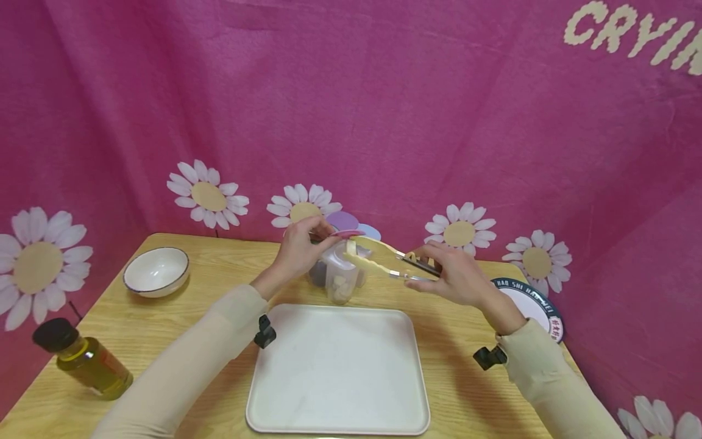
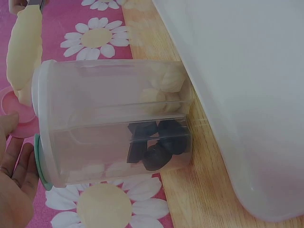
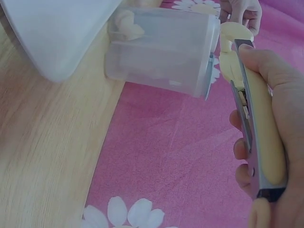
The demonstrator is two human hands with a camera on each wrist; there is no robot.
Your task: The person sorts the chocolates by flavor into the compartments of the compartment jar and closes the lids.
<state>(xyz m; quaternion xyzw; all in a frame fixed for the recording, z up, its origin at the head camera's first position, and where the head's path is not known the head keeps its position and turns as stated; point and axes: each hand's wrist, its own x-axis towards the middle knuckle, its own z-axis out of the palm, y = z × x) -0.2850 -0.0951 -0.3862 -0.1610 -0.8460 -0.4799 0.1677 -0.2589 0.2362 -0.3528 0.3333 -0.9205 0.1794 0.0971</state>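
My left hand [image 1: 301,247] pinches the raised pink lid [image 1: 348,233] of a clear compartment container [image 1: 340,274]. The fingers also lie close to its green lid [image 2: 43,164] in the left wrist view. Pale chunks [image 2: 166,80] sit at the bottom of one compartment, dark pieces [image 2: 159,142] in another. Gripped in my right hand [image 1: 459,274] are tongs [image 1: 375,266] with yellowish tips and metal handles. At the tips, just above the container's mouth, is a small pale piece [image 1: 351,247].
A white tray [image 1: 340,366] lies in front of the container. On the left stand a white bowl [image 1: 157,272] and an oil bottle [image 1: 93,366] with a black cap. A dark-rimmed round plate [image 1: 555,323] is at the right edge. A pink flowered cloth [image 1: 373,122] hangs behind the table.
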